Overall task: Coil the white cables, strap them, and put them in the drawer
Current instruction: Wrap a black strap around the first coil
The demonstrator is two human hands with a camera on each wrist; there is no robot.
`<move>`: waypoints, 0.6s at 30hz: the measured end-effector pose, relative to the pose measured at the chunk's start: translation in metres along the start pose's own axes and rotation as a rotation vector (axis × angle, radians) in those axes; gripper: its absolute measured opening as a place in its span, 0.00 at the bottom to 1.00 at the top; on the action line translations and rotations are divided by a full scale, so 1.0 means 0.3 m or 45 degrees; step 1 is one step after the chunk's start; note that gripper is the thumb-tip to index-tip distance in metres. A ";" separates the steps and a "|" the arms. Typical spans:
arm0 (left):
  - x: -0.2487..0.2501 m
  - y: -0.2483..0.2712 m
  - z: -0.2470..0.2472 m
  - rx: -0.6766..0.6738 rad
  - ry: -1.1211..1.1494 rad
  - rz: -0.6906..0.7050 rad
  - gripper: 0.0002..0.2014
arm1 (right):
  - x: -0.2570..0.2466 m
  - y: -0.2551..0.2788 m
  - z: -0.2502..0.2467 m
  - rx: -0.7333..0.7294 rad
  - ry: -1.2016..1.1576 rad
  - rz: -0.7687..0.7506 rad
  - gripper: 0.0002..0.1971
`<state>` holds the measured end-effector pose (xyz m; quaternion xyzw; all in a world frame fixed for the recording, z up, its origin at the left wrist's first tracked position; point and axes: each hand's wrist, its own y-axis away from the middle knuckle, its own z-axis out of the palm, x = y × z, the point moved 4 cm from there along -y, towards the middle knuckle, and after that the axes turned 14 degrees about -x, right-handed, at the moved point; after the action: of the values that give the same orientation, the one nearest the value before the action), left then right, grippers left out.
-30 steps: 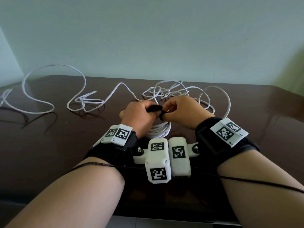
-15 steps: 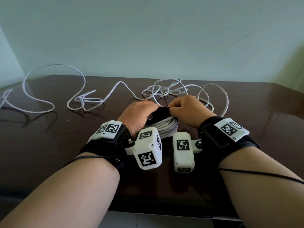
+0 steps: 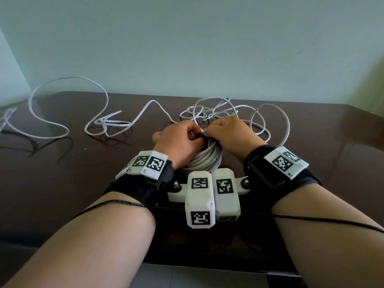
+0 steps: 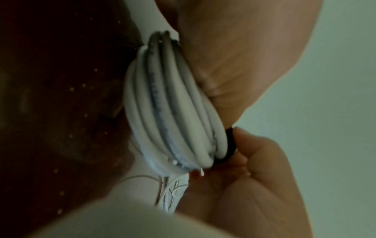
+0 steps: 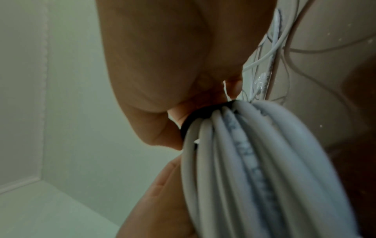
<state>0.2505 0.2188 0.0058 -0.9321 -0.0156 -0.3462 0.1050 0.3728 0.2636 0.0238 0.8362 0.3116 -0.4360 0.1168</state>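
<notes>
A coiled white cable (image 3: 204, 161) stands on edge on the dark table (image 3: 62, 183), between my two hands. Round the top of the coil (image 4: 175, 112) runs a black strap (image 3: 200, 136). My left hand (image 3: 192, 135) grips the strap and the coil top from the left with curled fingers. From the right, my right hand (image 3: 209, 133) pinches the same strap. Both wrist views show the strap (image 4: 230, 145) (image 5: 189, 125) cinching the bundled turns (image 5: 254, 161). The strap's ends are hidden by fingers. No drawer is in view.
A loose white cable (image 3: 68, 104) snakes across the table's left and back. A tangle of white cable loops (image 3: 218, 111) lies just behind my hands, with a big loop (image 3: 286, 121) to the right. A pale wall rises behind the table.
My left wrist has rolled back level, so the two wrist cameras sit side by side again. Both hands have closed in over the coil top, and less of the strap shows.
</notes>
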 end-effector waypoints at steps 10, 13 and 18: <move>0.008 0.024 -0.029 0.201 -0.061 0.034 0.06 | -0.009 0.002 -0.001 -0.073 0.188 -0.047 0.18; -0.003 0.023 -0.015 0.167 0.159 0.129 0.08 | -0.007 0.005 -0.010 -0.022 0.118 -0.140 0.10; -0.008 0.018 0.000 0.130 0.230 0.175 0.04 | -0.009 0.008 -0.021 -0.113 0.178 -0.199 0.10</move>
<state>0.2494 0.2137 0.0033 -0.8895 0.0404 -0.4194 0.1767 0.3775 0.2635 0.0294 0.8318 0.4023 -0.3700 0.0973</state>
